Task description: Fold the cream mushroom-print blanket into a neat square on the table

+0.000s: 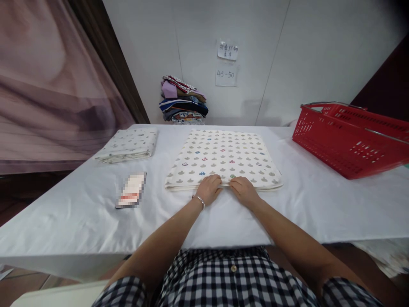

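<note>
A folded white cloth (pixel 223 149) with rows of small grey, blue, red and green printed motifs lies flat in the middle of the table. My left hand (pixel 209 188) wears a bracelet and grips the cloth's near edge just left of its middle. Close beside it, my right hand (pixel 245 192) grips the same edge, fingers on top and curled over it. My thumbs are partly hidden at the edge. Several fabric layers show along the near fold.
To the left lie another folded patterned cloth (pixel 131 144) and a blurred-out phone-like object (pixel 131 190). A red plastic basket (pixel 348 138) stands at right. Behind the white-covered table (pixel 83 213), a stack of folded fabrics (pixel 183 100) sits against the wall beneath paper notes (pixel 226 74).
</note>
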Demonstrator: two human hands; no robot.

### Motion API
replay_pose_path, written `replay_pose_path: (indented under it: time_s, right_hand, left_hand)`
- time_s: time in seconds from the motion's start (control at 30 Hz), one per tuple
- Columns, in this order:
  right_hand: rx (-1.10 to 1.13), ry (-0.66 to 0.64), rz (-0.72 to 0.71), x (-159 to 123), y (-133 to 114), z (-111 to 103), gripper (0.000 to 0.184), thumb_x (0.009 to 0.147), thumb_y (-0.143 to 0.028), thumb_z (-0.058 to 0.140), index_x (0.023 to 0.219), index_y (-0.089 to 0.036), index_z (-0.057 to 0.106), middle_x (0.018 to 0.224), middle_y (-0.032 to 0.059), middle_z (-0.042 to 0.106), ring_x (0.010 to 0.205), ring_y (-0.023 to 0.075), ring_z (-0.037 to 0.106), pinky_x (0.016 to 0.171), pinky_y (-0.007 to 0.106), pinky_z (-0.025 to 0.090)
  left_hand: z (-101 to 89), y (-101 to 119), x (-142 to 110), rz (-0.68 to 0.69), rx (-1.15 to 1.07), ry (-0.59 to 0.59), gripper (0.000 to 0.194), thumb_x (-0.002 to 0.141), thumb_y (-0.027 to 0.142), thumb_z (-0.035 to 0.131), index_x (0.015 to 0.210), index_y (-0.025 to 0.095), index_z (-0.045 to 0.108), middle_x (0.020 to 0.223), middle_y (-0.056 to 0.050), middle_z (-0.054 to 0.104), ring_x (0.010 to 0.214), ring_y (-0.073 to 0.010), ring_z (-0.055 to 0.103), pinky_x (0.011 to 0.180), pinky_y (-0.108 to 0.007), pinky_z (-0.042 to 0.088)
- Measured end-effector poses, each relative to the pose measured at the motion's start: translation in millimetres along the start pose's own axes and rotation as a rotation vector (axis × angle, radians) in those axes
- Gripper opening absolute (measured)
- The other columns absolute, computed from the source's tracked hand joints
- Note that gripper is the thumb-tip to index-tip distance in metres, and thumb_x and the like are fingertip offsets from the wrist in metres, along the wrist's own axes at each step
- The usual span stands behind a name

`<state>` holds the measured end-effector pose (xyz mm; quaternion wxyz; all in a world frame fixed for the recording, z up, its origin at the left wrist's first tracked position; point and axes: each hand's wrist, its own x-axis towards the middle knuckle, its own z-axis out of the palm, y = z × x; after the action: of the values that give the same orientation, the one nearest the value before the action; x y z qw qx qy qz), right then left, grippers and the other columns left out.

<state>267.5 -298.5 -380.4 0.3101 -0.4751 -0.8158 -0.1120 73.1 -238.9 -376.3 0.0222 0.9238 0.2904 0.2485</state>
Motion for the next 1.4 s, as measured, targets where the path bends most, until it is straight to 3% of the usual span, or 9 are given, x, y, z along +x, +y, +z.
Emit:
replay_pose_path:
  time_s: [0.3,0.43,0.73,0.83,0.93,1.07,1.4]
  right_hand:
    - [-0.018,-0.070,0.036,-3,1,3,0.023,0.091,-0.019,0.039,0.087,-0.018,0.062,0.086,0.0083,0.063,0.084,0.0195,0.054,0.071,0.032,0.040]
    - [-0.030,-0.087,0.083,-1,2,5,0.020,0.091,-0.021,0.042,0.099,-0.018,0.060,0.091,0.0087,0.063,0.084,0.0202,0.054,0.072,0.033,0.040]
    - [0.007,-0.028,0.115,11,4,0,0.018,0.089,-0.020,0.046,0.092,-0.019,0.063,0.089,0.0070,0.063,0.081,0.0190,0.053,0.072,0.032,0.040]
    - [0.030,0.015,0.123,14,5,-1,0.019,0.089,-0.021,0.046,0.090,-0.019,0.065,0.089,0.0070,0.063,0.081,0.0186,0.052,0.072,0.032,0.040]
    - [0.038,0.047,0.142,18,4,-2,0.021,0.090,-0.022,0.045,0.088,-0.019,0.066,0.088,0.0068,0.062,0.082,0.0185,0.052,0.072,0.032,0.041]
    - [0.039,0.042,0.141,19,3,-1,0.021,0.089,-0.021,0.046,0.088,-0.020,0.067,0.085,0.0061,0.061,0.080,0.0182,0.051,0.071,0.032,0.040]
    - [0.060,0.000,0.152,13,10,5,0.020,0.088,-0.019,0.048,0.089,-0.021,0.068,0.082,0.0059,0.060,0.078,0.0182,0.051,0.070,0.032,0.040]
  left_hand:
    - [-3.6,2,4,-0.051,0.065,-0.057,0.009,0.088,0.021,0.047,0.090,0.019,0.055,0.089,-0.004,0.061,0.086,-0.0182,0.054,0.077,-0.032,0.040]
    - [-4.6,2,7,-0.058,0.073,-0.076,0.014,0.090,0.023,0.043,0.087,0.019,0.056,0.086,-0.004,0.062,0.083,-0.0173,0.054,0.076,-0.032,0.039]
    - [-13.3,9,5,-0.040,0.096,0.065,0.017,0.090,0.020,0.042,0.086,0.020,0.059,0.088,-0.004,0.061,0.083,-0.0174,0.052,0.073,-0.032,0.038]
    - [-10.0,16,0,0.011,0.194,-0.026,0.021,0.088,0.017,0.043,0.076,0.020,0.060,0.077,-0.003,0.060,0.075,-0.0173,0.051,0.068,-0.033,0.035]
    - [-4.8,19,1,-0.036,0.246,-0.087,0.018,0.087,0.019,0.047,0.079,0.021,0.062,0.078,-0.003,0.061,0.077,-0.0183,0.051,0.067,-0.033,0.034]
    - [-0.4,17,7,-0.108,0.248,-0.120,0.013,0.085,0.024,0.052,0.085,0.022,0.064,0.089,-0.004,0.062,0.086,-0.0201,0.051,0.071,-0.035,0.035]
    - [0.1,13,9,-0.040,0.198,-0.108,0.022,0.086,0.011,0.044,0.076,0.020,0.061,0.082,-0.006,0.058,0.084,-0.0212,0.049,0.073,-0.037,0.036]
